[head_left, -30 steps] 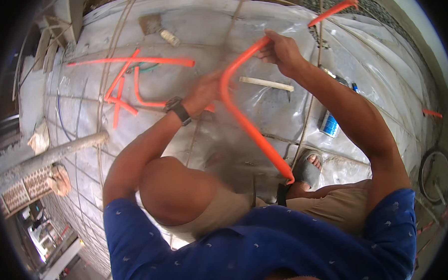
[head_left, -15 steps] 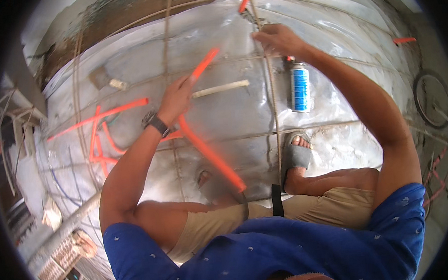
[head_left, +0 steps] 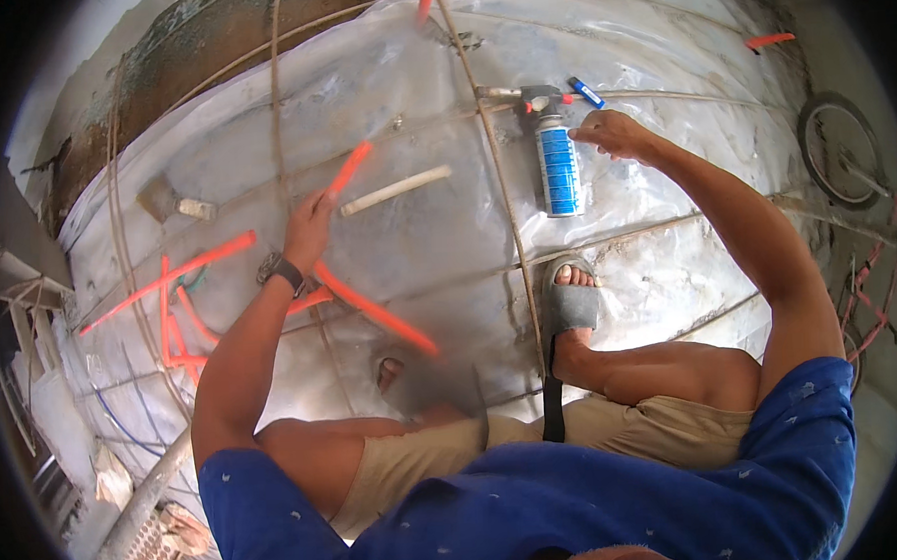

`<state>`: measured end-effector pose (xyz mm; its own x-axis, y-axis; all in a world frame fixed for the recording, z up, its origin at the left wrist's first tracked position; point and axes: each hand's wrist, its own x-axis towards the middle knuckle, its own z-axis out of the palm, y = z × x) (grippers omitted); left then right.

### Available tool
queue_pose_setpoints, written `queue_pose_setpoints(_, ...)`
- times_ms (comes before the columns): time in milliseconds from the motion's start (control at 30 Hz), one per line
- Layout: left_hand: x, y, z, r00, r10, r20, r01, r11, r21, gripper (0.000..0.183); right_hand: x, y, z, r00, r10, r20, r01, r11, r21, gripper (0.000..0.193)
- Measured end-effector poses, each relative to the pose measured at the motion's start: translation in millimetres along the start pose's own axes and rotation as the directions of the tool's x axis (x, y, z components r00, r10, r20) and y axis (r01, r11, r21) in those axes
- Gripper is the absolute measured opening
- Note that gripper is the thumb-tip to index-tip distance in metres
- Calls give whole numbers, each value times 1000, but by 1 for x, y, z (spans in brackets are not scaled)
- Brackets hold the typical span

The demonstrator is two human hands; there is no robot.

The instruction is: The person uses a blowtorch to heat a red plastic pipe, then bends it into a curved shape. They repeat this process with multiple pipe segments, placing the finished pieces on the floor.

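My left hand (head_left: 309, 226) is closed around an orange plastic pipe (head_left: 380, 314). One orange length sticks out above the fist and another slants down toward my knees; the grip hides whether they are one bent piece. To the right, a blue-and-white gas canister (head_left: 560, 170) carries a torch head (head_left: 541, 100) with red parts. My right hand (head_left: 614, 136) is beside the canister's upper side, index finger stretched toward it and the other fingers loosely curled, with nothing visible in them. A blue lighter (head_left: 587, 93) lies just beyond that hand.
Several orange pipe pieces (head_left: 183, 277) lie at the left. A pale stick (head_left: 397, 190) rests near my left hand. Ropes or rods (head_left: 492, 138) cross the plastic sheeting (head_left: 427, 241). My sandalled foot (head_left: 574, 295) is below the canister; a wheel (head_left: 843, 151) is far right.
My right hand has moved right and toward me, from the torch head to the canister's side, uncovering the torch head and lighter. My left hand still holds the pipe. The view has shifted.
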<state>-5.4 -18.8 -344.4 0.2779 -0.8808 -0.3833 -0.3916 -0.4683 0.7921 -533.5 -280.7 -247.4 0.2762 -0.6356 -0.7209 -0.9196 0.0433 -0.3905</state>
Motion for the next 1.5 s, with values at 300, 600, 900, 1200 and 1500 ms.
queue_pose_setpoints(300, 0, -6, -17, 993, -121, 1, 121, 993, 1, 54, 40, -30, 68, 965, 79, -248, -54, 993, 109, 85)
queue_pose_setpoints(600, 9, -7, -13, 989, -145, -15, 145, 989, -11, 50, 10, -32, 67, 979, 100, -177, 4, 861, 509, 58)
queue_pose_setpoints(900, 13, -8, -12, 999, 36, -28, -28, 966, 258, 40, -15, -74, 87, 991, -122, -47, 124, 768, 628, 62)
queue_pose_setpoints(1200, 20, 42, -17, 989, 108, -103, -77, 961, 265, 38, -24, -123, 104, 978, -168, -127, 210, 821, 531, 66)
queue_pose_setpoints(1500, 33, 55, -22, 998, 59, 24, -63, 841, 538, 36, -21, -135, 103, 947, -258, -190, 320, 802, 504, 84)
